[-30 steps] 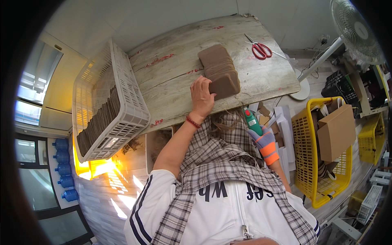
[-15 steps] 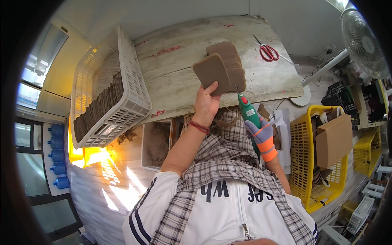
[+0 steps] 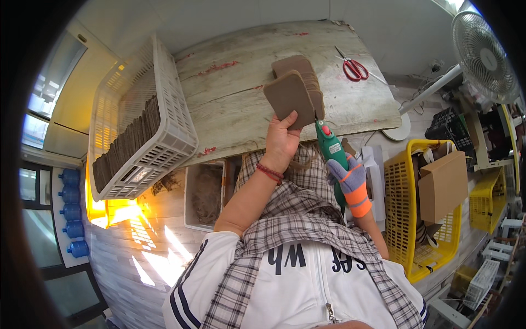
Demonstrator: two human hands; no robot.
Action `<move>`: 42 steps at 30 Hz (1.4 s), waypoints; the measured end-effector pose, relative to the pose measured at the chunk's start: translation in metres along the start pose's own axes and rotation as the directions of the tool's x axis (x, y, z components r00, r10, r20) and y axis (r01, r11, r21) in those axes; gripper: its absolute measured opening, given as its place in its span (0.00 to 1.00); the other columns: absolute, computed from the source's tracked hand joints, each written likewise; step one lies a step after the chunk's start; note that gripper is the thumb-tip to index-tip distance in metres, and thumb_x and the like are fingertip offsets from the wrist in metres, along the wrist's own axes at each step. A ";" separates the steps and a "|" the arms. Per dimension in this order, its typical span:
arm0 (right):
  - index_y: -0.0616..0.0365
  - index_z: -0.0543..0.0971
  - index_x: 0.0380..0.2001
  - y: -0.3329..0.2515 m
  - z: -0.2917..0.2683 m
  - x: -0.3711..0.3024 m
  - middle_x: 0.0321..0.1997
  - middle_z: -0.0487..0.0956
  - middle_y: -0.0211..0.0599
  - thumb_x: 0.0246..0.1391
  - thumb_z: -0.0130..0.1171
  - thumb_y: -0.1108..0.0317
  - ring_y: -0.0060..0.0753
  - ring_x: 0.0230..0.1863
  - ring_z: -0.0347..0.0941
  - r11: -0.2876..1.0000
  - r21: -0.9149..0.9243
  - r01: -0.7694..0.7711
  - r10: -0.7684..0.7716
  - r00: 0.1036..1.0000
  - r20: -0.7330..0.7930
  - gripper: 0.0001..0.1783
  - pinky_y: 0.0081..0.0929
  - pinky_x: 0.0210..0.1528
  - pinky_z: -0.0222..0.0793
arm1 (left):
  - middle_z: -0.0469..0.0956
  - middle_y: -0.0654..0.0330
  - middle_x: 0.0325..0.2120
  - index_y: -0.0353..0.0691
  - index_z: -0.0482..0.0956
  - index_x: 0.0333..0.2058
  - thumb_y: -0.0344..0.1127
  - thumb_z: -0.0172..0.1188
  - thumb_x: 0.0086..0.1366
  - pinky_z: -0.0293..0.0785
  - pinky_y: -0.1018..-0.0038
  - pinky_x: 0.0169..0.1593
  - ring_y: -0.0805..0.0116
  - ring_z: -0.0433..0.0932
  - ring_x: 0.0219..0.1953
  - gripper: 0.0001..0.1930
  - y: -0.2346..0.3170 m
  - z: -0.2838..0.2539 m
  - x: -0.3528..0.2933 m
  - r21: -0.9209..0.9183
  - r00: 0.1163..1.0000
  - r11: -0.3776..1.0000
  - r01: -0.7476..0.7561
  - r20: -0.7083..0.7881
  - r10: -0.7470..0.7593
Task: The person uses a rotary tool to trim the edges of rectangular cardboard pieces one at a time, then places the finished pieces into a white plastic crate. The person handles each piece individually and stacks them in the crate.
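My left hand [image 3: 283, 137] is closed on the lower edge of a brown flat pad [image 3: 290, 98] with rounded corners, thumb on top. Behind that pad, a stack of similar brown pads [image 3: 295, 64] lies on the worn wooden table [image 3: 230, 109]. My right hand [image 3: 348, 172], in a grey and orange glove, wraps round a green handheld rotary tool [image 3: 331, 147] with a red button. The tool's thin tip is close to the held pad's right edge; whether it touches, I cannot tell. Red-handled scissors [image 3: 355, 71] lie farther back on the right.
A white plastic crate [image 3: 175, 109] with a row of brown pads stands left of the table. Below the table edge sits a white box of fluffy scraps [image 3: 205, 192]. At right are a yellow basket [image 3: 400, 219] with a cardboard box [image 3: 442, 186] and a white fan [image 3: 485, 57].
The held pad has turned more upright and shifted slightly right, nearer the tool's tip. The whole view has shifted a little. Both hands keep their holds.
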State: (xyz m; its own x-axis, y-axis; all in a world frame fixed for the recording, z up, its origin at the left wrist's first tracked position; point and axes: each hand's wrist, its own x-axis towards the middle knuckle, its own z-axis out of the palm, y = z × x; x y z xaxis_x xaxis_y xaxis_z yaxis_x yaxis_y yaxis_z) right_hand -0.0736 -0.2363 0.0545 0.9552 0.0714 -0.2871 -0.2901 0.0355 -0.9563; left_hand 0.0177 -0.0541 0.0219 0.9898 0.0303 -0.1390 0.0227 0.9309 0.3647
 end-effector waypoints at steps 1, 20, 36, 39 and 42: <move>0.62 0.73 0.38 0.000 -0.001 0.000 0.21 0.75 0.30 0.50 0.64 0.63 0.18 0.18 0.70 1.000 0.002 0.008 -0.008 1.000 0.000 0.17 0.16 0.19 0.65 | 0.76 0.59 0.44 0.40 0.73 0.44 0.20 0.57 0.57 0.71 0.66 0.55 0.62 0.74 0.48 0.15 -0.002 0.000 -0.002 0.010 1.000 1.000 0.003 -0.003 -0.003; 0.62 0.75 0.37 -0.021 -0.012 -0.002 0.23 0.77 0.29 0.50 0.64 0.63 0.14 0.21 0.70 0.996 -0.051 0.071 -0.074 0.995 -0.060 0.16 0.14 0.22 0.65 | 0.77 0.57 0.43 0.37 0.72 0.46 0.19 0.55 0.58 0.74 0.69 0.50 0.65 0.77 0.44 0.16 -0.015 -0.017 -0.032 0.277 0.985 0.954 0.112 0.097 -0.143; 0.63 0.75 0.41 -0.001 -0.032 -0.016 0.23 0.76 0.26 0.47 0.67 0.63 0.12 0.21 0.68 0.985 -0.172 -0.017 0.041 0.990 0.134 0.21 0.13 0.23 0.64 | 0.79 0.62 0.37 0.34 0.76 0.46 0.17 0.57 0.50 0.72 0.78 0.44 0.76 0.76 0.37 0.21 0.081 -0.020 -0.018 0.915 0.915 0.397 0.077 0.093 -0.393; 0.63 0.75 0.40 0.000 -0.025 -0.017 0.22 0.75 0.26 0.47 0.67 0.61 0.13 0.20 0.68 0.979 -0.202 0.016 0.009 0.992 0.124 0.21 0.14 0.22 0.64 | 0.79 0.62 0.37 0.33 0.75 0.46 0.18 0.57 0.49 0.72 0.78 0.44 0.76 0.76 0.38 0.21 0.077 -0.021 -0.026 0.898 0.902 0.408 0.168 0.027 -0.431; 0.63 0.75 0.39 0.001 -0.021 -0.014 0.21 0.75 0.27 0.47 0.67 0.59 0.13 0.19 0.69 0.966 -0.258 0.036 -0.007 0.994 0.114 0.22 0.14 0.21 0.65 | 0.78 0.63 0.37 0.34 0.76 0.46 0.17 0.57 0.49 0.72 0.78 0.44 0.76 0.75 0.38 0.22 0.071 -0.029 -0.031 0.888 0.902 0.405 0.217 -0.024 -0.430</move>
State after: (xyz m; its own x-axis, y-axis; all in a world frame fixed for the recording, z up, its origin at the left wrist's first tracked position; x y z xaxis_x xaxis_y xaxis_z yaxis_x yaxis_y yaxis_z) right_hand -0.0856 -0.2578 0.0566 0.9445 0.1838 -0.2722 -0.2304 -0.2201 -0.9479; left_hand -0.0159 0.0221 0.0253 0.8799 -0.3645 -0.3048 0.3489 0.0601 0.9352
